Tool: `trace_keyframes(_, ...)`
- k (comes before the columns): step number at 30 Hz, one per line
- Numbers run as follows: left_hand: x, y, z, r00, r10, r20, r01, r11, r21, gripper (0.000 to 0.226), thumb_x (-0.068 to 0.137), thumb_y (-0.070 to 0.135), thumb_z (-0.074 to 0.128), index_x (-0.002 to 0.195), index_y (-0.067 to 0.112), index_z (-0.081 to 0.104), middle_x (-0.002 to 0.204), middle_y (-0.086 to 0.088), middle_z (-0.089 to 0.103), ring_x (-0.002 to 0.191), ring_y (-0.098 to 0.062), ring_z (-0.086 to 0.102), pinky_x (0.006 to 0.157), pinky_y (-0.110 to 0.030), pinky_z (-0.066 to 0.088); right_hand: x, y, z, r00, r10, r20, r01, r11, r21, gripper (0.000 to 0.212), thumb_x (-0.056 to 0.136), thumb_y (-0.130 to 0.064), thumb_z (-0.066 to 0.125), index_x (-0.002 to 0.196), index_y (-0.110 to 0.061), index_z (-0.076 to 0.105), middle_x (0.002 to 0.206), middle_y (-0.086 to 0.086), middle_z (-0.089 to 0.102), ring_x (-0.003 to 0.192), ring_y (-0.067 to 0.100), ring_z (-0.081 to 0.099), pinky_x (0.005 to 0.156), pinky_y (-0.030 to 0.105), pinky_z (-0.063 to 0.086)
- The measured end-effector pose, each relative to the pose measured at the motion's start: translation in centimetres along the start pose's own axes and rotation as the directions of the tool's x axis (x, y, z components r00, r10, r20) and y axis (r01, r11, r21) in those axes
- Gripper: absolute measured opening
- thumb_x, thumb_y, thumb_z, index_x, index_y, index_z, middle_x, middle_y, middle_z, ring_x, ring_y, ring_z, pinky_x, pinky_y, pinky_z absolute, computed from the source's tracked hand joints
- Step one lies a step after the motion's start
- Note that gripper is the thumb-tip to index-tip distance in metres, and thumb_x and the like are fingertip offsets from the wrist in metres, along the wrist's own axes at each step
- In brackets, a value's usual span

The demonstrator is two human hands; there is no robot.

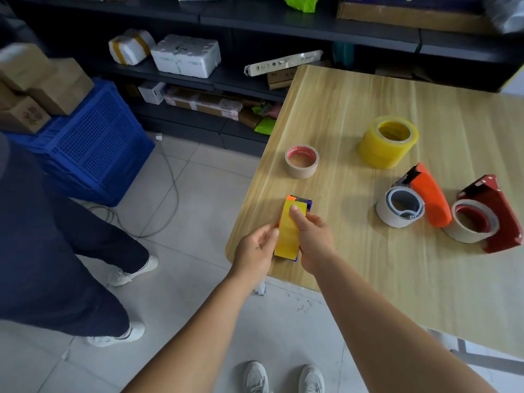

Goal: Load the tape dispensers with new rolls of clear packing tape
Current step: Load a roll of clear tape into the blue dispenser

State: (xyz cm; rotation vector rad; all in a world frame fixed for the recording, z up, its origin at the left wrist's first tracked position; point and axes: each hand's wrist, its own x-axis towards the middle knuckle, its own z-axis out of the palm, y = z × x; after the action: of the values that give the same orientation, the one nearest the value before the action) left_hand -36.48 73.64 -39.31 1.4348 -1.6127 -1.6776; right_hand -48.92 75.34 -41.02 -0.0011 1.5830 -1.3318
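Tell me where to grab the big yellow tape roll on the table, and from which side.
Come from above: the yellow tape roll stands on its flat end with the core hole facing up and clear space around it. Probably grip across the rim, thumb in the hole, fingers on the outer wall; its tall wall also allows a side grasp.

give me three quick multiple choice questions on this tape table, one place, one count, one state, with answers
1. Where is the tall yellowish clear tape roll?
A. far side of the wooden table
B. on the floor
C. in the blue crate

2. How many dispensers lie unheld on the table?
A. one
B. two
C. four

3. What is the brown tape roll with red core doing?
A. lying flat, untouched
B. held in a hand
C. mounted in a dispenser

Answers: 1 A, it stands beyond the dispensers. 2 B, the orange dispenser and dark red dispenser. 3 A, both hands hold another dispenser.
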Motion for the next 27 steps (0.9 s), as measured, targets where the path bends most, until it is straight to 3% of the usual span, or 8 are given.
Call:
trace_keyframes(3,0.1,0.7,0.7,0.999,0.052,0.017,-0.053,0.996,0.067,0.034,0.092,0.023,0.060,0.125,0.030,0.062,0.103,0.019,0.070,0.096,0.005,0.065,0.083,-0.015,0.050,-0.5,-0.3,0.3,1.000,-0.002,-0.023,0.001,0.999,-0.043,0.077,0.070,-0.051,0.078,0.132,-0.016,0.048,0.127,0.007,0.059,0.113,0.029,0.060,0.098,0.050,0.049)
trace_keyframes(6,0.1,1.0,0.8,0.998,0.051,-0.029,-0.045,0.982,0.183,0.031,0.092,0.021,0.061,0.123,0.026,0.064,0.107,0.012,0.071,0.092,-0.004,0.065,0.072,-0.010,0.047,-1.1,-0.3,-0.1,1.000,-0.007,0.013,0.008,0.995,-0.102,0.071,0.074,-0.050,0.074,0.131,-0.013,0.053,0.122,0.007,0.063,0.111,0.028,0.062,0.097,0.049,0.050)
trace_keyframes(11,0.3,1.7,0.4,0.999,0.039,0.018,-0.042,0.970,0.240,0.022,0.093,0.022,0.059,0.113,0.024,0.070,0.096,0.009,0.072,0.094,-0.015,0.068,0.083,-0.028,0.052,-2.1,0.1,-1.1,0.998,-0.065,0.013,0.066,0.970,-0.235,0.014,0.090,-0.026,0.060,0.092,-0.018,0.071,0.103,0.013,0.071,0.101,0.031,0.066,0.095,0.048,0.052)
trace_keyframes(17,0.7,2.2,0.1,0.998,0.034,0.052,-0.050,0.934,0.354,0.022,0.093,0.029,0.058,0.110,0.024,0.071,0.093,0.000,0.073,0.089,-0.023,0.065,0.079,-0.034,0.051,-2.7,-0.3,-0.5,0.994,-0.107,-0.029,0.092,0.940,-0.330,0.033,0.089,-0.031,0.057,0.096,0.001,0.065,0.076,0.007,0.053,0.071,0.020,0.045,0.068,0.035,0.040)
trace_keyframes(20,0.6,2.6,0.3,0.997,0.040,0.067,-0.065,0.900,0.430,0.021,0.093,0.027,0.057,0.108,0.018,0.068,0.095,-0.006,0.071,0.090,-0.027,0.063,0.075,-0.033,0.049,-3.4,-0.9,-0.4,0.995,-0.092,-0.033,0.073,0.923,-0.379,0.029,0.091,-0.031,0.055,0.084,-0.004,0.062,0.073,0.007,0.048,0.068,0.019,0.042,0.066,0.031,0.036)
trace_keyframes(22,0.5,3.0,0.6,0.996,0.060,0.062,-0.084,0.851,0.519,0.032,0.094,0.029,0.056,0.122,0.015,0.059,0.113,-0.008,0.068,0.104,-0.027,0.062,0.084,-0.035,0.049,-4.4,-1.7,-0.4,0.993,-0.116,-0.030,0.088,0.879,-0.469,0.025,0.094,-0.031,0.052,0.076,-0.013,0.056,0.068,0.005,0.045,0.062,0.020,0.040,0.061,0.026,0.034)
trace_keyframes(24,0.3,3.5,0.7,0.992,0.104,0.074,-0.127,0.770,0.625,0.050,0.094,0.029,0.055,0.140,0.014,0.040,0.134,-0.007,0.055,0.120,-0.027,0.053,0.095,-0.035,0.043,-5.5,-2.4,-0.7,0.980,-0.200,0.001,0.164,0.801,-0.575,0.020,0.096,-0.031,0.049,0.092,-0.016,0.061,0.075,0.002,0.052,0.071,0.022,0.048,0.061,0.027,0.037)
trace_keyframes(27,-0.1,4.3,0.7,0.966,0.214,0.148,-0.248,0.591,0.768,0.064,0.096,0.029,0.053,0.149,0.016,0.021,0.151,-0.004,0.034,0.134,-0.024,0.038,0.103,-0.035,0.037,-6.9,-3.0,-1.6,0.950,-0.302,0.084,0.268,0.644,-0.716,0.040,0.099,-0.031,0.047,0.134,-0.012,0.046,0.120,0.010,0.058,0.108,0.028,0.055,0.084,0.032,0.042)
